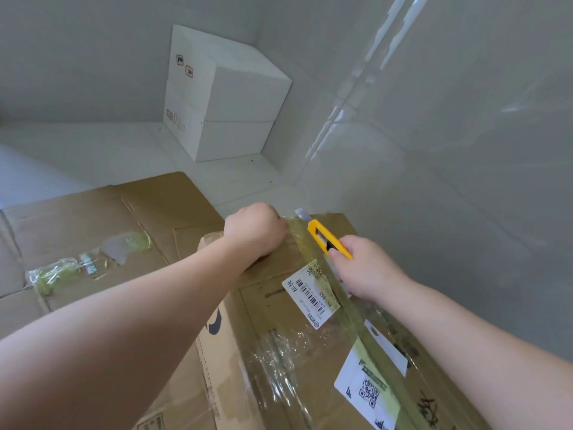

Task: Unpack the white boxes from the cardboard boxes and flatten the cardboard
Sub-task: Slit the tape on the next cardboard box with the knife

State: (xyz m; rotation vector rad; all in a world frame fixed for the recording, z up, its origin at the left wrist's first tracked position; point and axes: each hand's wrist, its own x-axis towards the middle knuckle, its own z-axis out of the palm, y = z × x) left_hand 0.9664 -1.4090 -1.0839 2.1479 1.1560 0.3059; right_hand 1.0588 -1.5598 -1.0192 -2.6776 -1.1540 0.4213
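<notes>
A sealed cardboard box (273, 346) stands in front of me, its top covered with clear tape and white labels. My left hand (255, 234) grips the far edge of the box top, fingers curled over it. My right hand (362, 270) holds a yellow utility knife (327, 238) with the blade out, its tip at the far end of the taped centre seam. Two white boxes (223, 97) are stacked in the far corner against the wall.
Flattened cardboard (80, 231) lies on the floor to the left, with a crumpled strip of clear tape (86, 265) on it. A glossy grey wall (449, 150) runs close along the right side of the box. White floor tiles show beyond.
</notes>
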